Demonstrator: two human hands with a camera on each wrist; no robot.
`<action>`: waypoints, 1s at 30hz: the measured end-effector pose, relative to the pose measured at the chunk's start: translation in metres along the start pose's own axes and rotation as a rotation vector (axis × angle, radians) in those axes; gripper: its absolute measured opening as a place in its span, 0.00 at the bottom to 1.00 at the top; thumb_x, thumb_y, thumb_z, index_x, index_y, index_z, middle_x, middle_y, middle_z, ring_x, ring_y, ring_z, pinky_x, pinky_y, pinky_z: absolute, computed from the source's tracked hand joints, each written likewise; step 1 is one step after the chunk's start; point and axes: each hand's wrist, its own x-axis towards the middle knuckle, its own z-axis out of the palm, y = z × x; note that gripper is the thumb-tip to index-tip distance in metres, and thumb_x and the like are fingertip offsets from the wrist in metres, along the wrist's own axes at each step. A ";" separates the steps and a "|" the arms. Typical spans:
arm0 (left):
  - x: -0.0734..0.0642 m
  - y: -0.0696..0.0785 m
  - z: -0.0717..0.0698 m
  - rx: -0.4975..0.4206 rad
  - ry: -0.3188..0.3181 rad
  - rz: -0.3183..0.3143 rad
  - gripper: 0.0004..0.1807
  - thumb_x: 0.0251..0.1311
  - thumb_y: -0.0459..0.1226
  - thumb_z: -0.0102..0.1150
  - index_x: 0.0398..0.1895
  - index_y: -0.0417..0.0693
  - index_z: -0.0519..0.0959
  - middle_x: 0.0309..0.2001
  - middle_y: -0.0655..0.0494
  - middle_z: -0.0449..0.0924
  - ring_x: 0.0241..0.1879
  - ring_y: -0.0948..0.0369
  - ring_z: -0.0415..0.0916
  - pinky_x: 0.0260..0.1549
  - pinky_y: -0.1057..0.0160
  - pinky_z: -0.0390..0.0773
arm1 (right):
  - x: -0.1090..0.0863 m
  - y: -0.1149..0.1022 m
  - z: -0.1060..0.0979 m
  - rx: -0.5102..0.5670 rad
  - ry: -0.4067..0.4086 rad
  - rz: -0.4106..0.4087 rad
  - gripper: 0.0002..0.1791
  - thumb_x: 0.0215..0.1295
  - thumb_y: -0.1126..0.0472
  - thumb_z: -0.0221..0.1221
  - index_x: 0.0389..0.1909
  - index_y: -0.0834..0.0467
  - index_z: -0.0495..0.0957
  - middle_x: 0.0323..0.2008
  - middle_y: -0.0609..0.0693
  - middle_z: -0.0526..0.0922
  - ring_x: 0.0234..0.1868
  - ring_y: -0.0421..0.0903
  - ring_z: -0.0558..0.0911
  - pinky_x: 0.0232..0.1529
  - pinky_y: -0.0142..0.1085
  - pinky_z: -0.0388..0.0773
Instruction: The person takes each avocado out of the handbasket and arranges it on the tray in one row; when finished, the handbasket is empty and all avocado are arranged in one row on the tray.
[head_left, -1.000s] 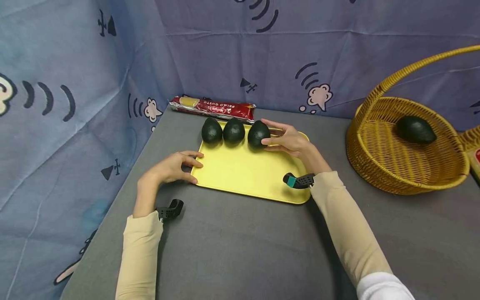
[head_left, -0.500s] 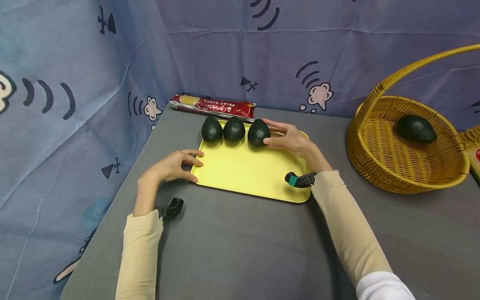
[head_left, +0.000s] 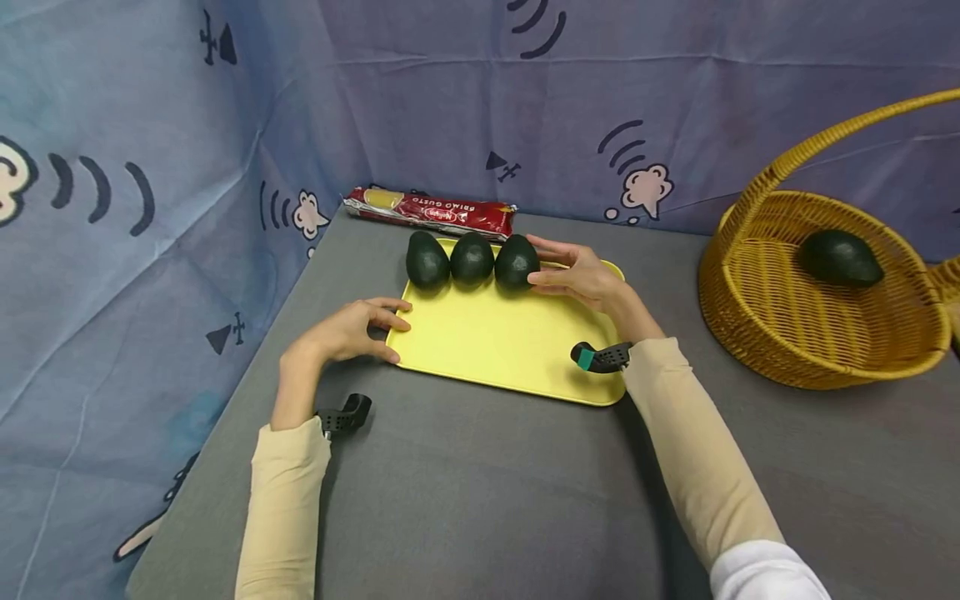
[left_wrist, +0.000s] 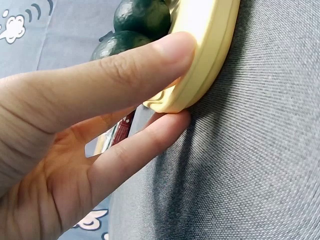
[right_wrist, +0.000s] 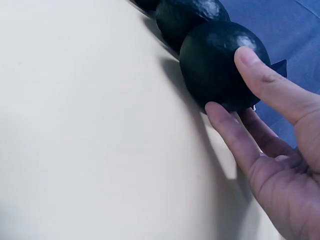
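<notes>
On the yellow tray [head_left: 487, 333], we seem to be setting the rightmost avocado [head_left: 513, 263] beside the other two avocados [head_left: 471, 260] along its far edge; the next move, we judge, calls for a gentle release that leaves the row undisturbed. Our right hand [head_left: 583, 275] reaches in over the tray's right side, thumb and fingers curved around that avocado, grasping it. Our left hand [head_left: 347, 332] pinches the tray's left end. A fourth avocado [head_left: 840, 258] lies in the basket [head_left: 757, 337] right of the tray.

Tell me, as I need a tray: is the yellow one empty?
Not empty: three avocados sit in a row along the far edge of the yellow tray; its near part is bare.
</notes>
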 end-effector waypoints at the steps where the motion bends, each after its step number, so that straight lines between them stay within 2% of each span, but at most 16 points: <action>1: 0.000 0.000 0.000 -0.003 -0.001 -0.001 0.26 0.48 0.32 0.72 0.53 0.34 0.79 0.67 0.44 0.66 0.66 0.46 0.61 0.62 0.47 0.63 | 0.000 0.000 -0.001 0.000 0.003 0.000 0.39 0.64 0.75 0.56 0.73 0.51 0.57 0.72 0.58 0.57 0.68 0.58 0.64 0.56 0.45 0.74; 7: 0.001 0.000 0.000 -0.017 -0.002 -0.007 0.26 0.47 0.31 0.73 0.53 0.34 0.80 0.67 0.44 0.66 0.65 0.46 0.63 0.62 0.48 0.64 | 0.000 0.000 -0.003 -0.019 0.020 -0.015 0.37 0.64 0.75 0.57 0.72 0.53 0.60 0.70 0.58 0.61 0.65 0.58 0.68 0.53 0.42 0.76; 13: 0.002 -0.001 0.000 -0.015 -0.010 -0.028 0.27 0.47 0.31 0.73 0.53 0.35 0.80 0.67 0.46 0.65 0.66 0.48 0.62 0.62 0.49 0.64 | -0.001 0.001 -0.003 0.002 0.017 -0.018 0.36 0.63 0.76 0.57 0.72 0.56 0.60 0.70 0.58 0.61 0.68 0.56 0.65 0.52 0.41 0.77; 17: 0.003 -0.001 0.000 -0.011 -0.009 -0.018 0.26 0.47 0.31 0.73 0.53 0.35 0.80 0.67 0.46 0.65 0.66 0.47 0.62 0.62 0.49 0.65 | 0.000 0.001 -0.005 0.022 0.023 -0.011 0.36 0.63 0.76 0.57 0.71 0.56 0.61 0.70 0.58 0.62 0.67 0.55 0.65 0.52 0.41 0.77; 26: 0.004 -0.002 0.000 -0.003 -0.004 0.009 0.26 0.47 0.32 0.73 0.52 0.34 0.80 0.67 0.44 0.66 0.66 0.46 0.61 0.62 0.48 0.64 | -0.005 -0.001 -0.014 0.013 0.041 -0.019 0.35 0.64 0.75 0.56 0.72 0.60 0.59 0.69 0.61 0.62 0.53 0.46 0.79 0.53 0.43 0.76; 30: 0.003 -0.002 0.000 -0.004 -0.005 0.003 0.26 0.47 0.32 0.73 0.52 0.34 0.80 0.66 0.44 0.66 0.67 0.46 0.60 0.63 0.47 0.63 | -0.014 -0.003 -0.020 -0.014 0.057 -0.056 0.34 0.64 0.73 0.57 0.71 0.63 0.59 0.70 0.63 0.60 0.54 0.47 0.79 0.53 0.43 0.77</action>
